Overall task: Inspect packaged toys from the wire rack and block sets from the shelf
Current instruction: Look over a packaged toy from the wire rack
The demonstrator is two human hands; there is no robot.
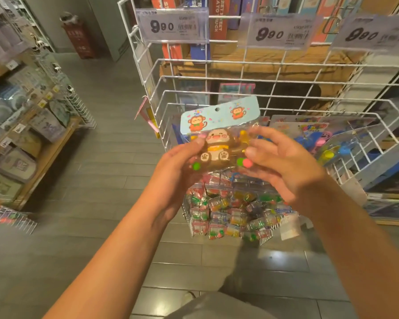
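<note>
the packaged monkey toy [219,139] is held in front of the wire rack [240,97], above its basket of further packaged toys [320,137], header card upright and facing the camera. the left hand [177,162] grasps the pack's left edge, thumb on the front of the clear bag. the right hand [283,162] holds the right edge, thumb on the front near the pink ball, fingers spread behind and beside the bag.

task status, as judged from this view:
- one rack item is out of the rack and under inspection; this step is in progress.
- other packs sit in the basket, and a lower bin holds small clear-wrapped items [230,210].
- boxed sets [217,17] stand on the shelf behind the rack, under the price tags [173,25]; neither hand is near them, so the block-set part appears not yet started.
</note>
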